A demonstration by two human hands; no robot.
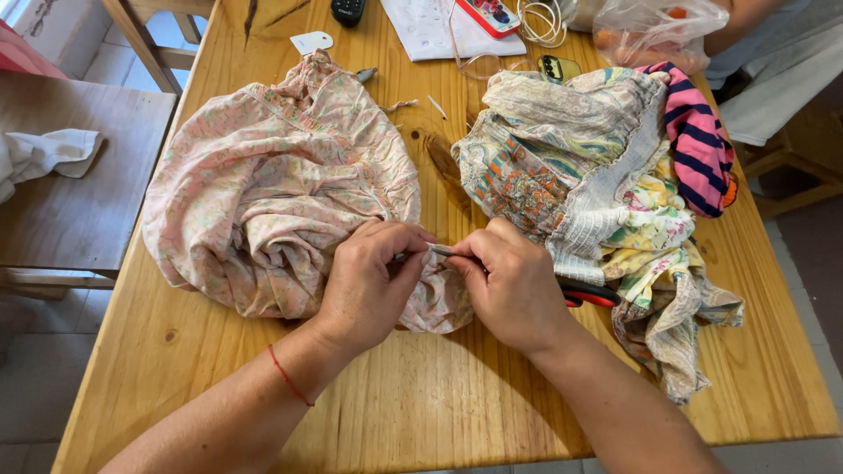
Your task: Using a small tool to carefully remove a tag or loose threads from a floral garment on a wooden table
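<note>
Work looks midway: the left hand (369, 281) pinches a fold of the pink floral garment (272, 202) lying under it, the right hand (514, 285) grips red-handled scissors (584, 292) whose blades meet that fold, cut seemingly unfinished.

Daylight is falling across a pine table (421, 412) standing on a grey tiled floor (35, 386), a wooden chair (79, 211) sitting alongside.

Pale pink floral garment (263, 193), pink-and-navy striped cloth (698, 140), red-handled scissors (587, 294).
</note>
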